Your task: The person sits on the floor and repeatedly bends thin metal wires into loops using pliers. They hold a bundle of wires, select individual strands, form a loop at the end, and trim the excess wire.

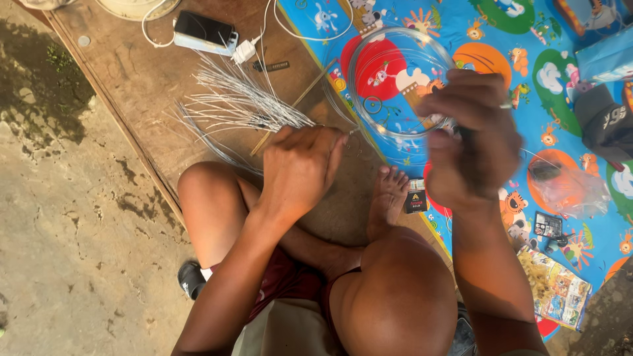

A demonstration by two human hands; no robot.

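Note:
My left hand (300,168) is closed around the gathered end of a bundle of thin grey-white strands (241,105), which fan out to the left over a brown board (132,72). My right hand (471,138) is blurred and raised, fingers closed on a thin dark tool and on the edge of a coil of clear line (395,79). The coil forms a round loop above the colourful mat (567,46). Both hands are above my crossed legs, a bare foot between them.
A phone (204,29) with white charger cable lies at the board's top. A small dark box (415,196), a clear plastic bag (570,191), a printed packet (557,290) and dark cloth (603,122) lie on the mat. Concrete floor at left.

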